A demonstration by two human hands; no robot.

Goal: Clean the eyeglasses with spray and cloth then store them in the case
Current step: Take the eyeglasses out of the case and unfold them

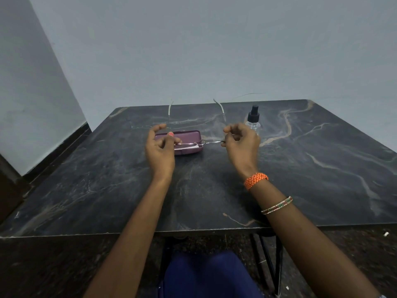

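Holding glasses (199, 143) by both ends, left hand (160, 145) and right hand (241, 143) grips pinching; thin frame risking bending over case (182, 138).

A single head-worn wide-angle view looks forward and down over the dark marble table (300, 168), near edge close below, far edge against the grey wall (214, 50). No second view shares it.

A plain room, likely in a home: bare grey-blue painted walls (193, 50) meet in a corner at upper left, with dark skirting (64, 145), and a dark marble-patterned table (322, 168) at centre frame.
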